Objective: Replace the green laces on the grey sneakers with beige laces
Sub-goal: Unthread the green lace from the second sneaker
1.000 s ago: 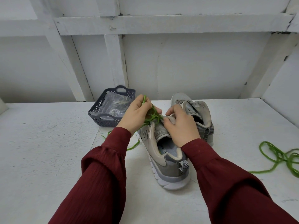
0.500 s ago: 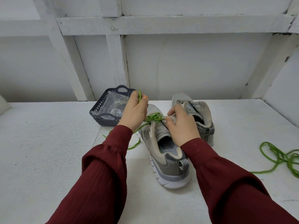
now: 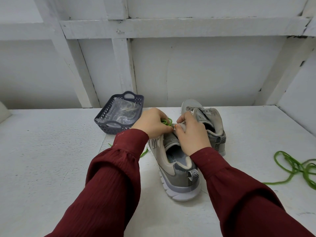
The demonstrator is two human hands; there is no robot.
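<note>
Your left hand (image 3: 152, 123) pinches the green lace (image 3: 166, 121) at the near sneaker (image 3: 177, 170) beneath both hands. Your right hand (image 3: 191, 132), just beside the left, grips that sneaker's upper; the second sneaker (image 3: 210, 120) stands beyond it.

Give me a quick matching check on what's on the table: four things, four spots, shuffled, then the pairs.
1 basket
2 loose lace
3 near sneaker
4 far sneaker

A far right on the table
B in the grip of the right hand, left hand pinching its threaded lace
C left of both sneakers
D just beyond the right hand

Pairs: 1-C, 2-A, 3-B, 4-D
</note>
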